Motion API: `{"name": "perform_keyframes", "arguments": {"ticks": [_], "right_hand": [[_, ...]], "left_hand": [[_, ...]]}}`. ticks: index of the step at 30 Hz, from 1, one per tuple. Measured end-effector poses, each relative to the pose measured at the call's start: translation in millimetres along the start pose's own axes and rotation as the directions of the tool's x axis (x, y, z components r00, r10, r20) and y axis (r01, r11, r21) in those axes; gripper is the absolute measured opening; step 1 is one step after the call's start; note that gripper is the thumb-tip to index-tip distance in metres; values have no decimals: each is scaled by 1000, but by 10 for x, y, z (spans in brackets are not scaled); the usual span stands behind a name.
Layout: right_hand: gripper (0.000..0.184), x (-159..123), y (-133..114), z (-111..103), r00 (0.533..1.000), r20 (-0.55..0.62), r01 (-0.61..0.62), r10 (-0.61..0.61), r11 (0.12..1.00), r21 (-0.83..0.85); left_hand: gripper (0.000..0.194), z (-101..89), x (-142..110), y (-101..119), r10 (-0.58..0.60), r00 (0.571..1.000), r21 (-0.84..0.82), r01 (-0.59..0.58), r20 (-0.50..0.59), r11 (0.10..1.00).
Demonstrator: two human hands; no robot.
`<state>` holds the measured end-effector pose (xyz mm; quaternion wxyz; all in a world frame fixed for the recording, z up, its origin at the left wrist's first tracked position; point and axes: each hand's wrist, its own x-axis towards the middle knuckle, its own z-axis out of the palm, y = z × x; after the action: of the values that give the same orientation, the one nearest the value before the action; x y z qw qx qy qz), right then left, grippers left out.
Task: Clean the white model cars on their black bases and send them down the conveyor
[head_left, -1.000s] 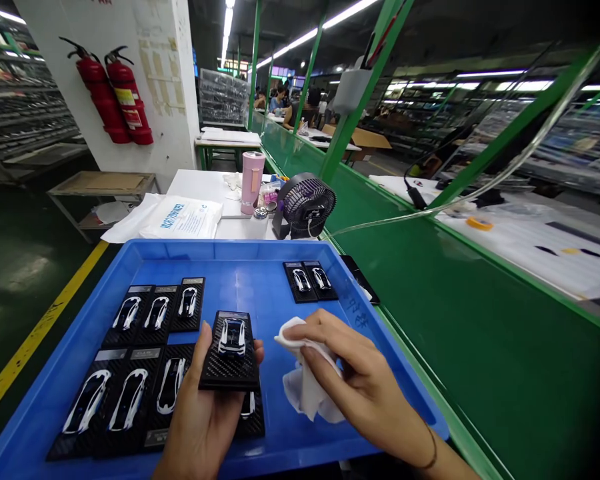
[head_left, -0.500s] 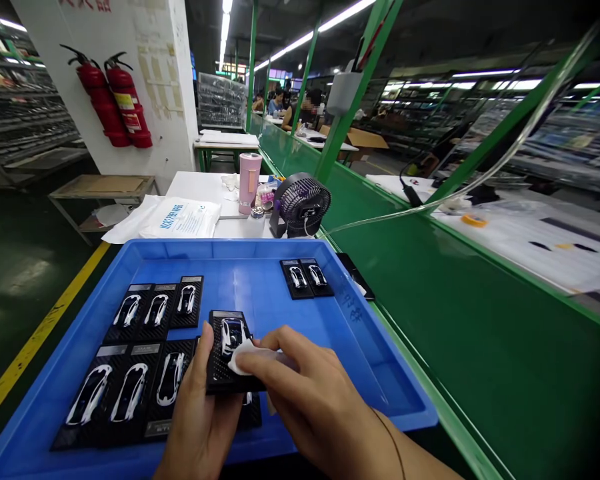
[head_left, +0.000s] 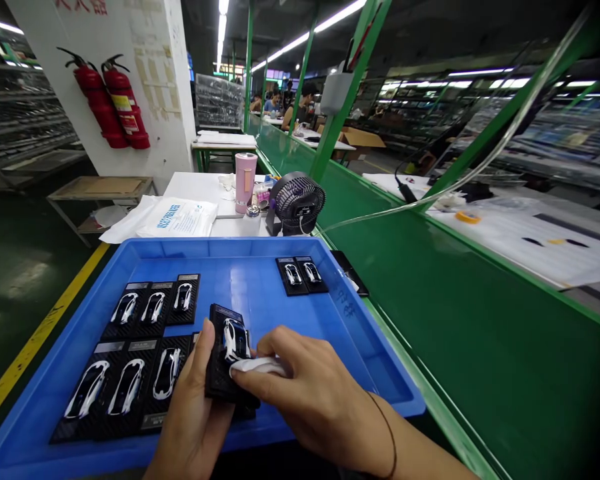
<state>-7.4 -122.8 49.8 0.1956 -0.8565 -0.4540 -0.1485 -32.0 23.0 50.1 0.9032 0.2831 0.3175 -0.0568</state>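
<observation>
My left hand (head_left: 196, 400) is closed around the edge of a black base bearing a white and black model car (head_left: 236, 339). The base is tilted, its right side lower. My right hand (head_left: 310, 387) pinches a folded white wipe (head_left: 261, 365) against the car's lower end. Below is a blue plastic tray (head_left: 250, 248). On its left side lie several more model cars on black bases (head_left: 128, 387), in two rows. Two others (head_left: 293, 274) lie side by side at the tray's far right. My hands hide part of the near row.
Behind the tray, a white table holds a packet of wipes (head_left: 183, 217), a pink tumbler (head_left: 245, 181), a small bottle (head_left: 252, 220) and a black fan (head_left: 297, 203). A green conveyor belt (head_left: 430, 273) runs along the right. Two fire extinguishers (head_left: 125, 103) hang on a pillar. People sit farther back.
The held base has tipped more steeply to the right. The wipe, flatter against the base earlier, now presses at the car's lower end. The camera view has shifted slightly.
</observation>
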Motion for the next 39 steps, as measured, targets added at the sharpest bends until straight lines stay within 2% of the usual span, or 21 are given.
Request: {"name": "perform_keyframes", "arguments": {"ticks": [4, 7, 10, 17, 24, 30, 34, 39], "right_hand": [[35, -57, 48, -92, 997, -61, -33, 50, 969, 243], [38, -108, 90, -91, 986, -131, -49, 105, 926, 375], [40, -142, 105, -58, 982, -141, -51, 123, 899, 435], [46, -175, 7, 17, 973, -153, -75, 171, 867, 492], [36, -188, -47, 131, 947, -224, -114, 231, 891, 440], [28, -177, -19, 238, 923, -268, -172, 277, 918, 357], [25, -158, 14, 226, 916, -240, -204, 323, 887, 414], [17, -114, 34, 209, 906, -194, -233, 376, 826, 513]], "left_hand": [[30, -71, 126, -69, -77, 995, 42, 74, 62, 996], [25, -73, 182, -97, -54, 996, 26, 52, 69, 998], [23, -37, 194, -110, -54, 996, -4, 55, 67, 998], [17, -38, 236, -163, -111, 992, -93, 116, 55, 989], [21, -68, 276, -242, -184, 975, -175, 204, 123, 963], [17, -90, 292, -288, -147, 982, -207, 168, 117, 964], [18, -48, 242, -246, -135, 987, -223, 150, 82, 963], [15, -21, 194, -195, -68, 998, -233, 70, 17, 970]]}}
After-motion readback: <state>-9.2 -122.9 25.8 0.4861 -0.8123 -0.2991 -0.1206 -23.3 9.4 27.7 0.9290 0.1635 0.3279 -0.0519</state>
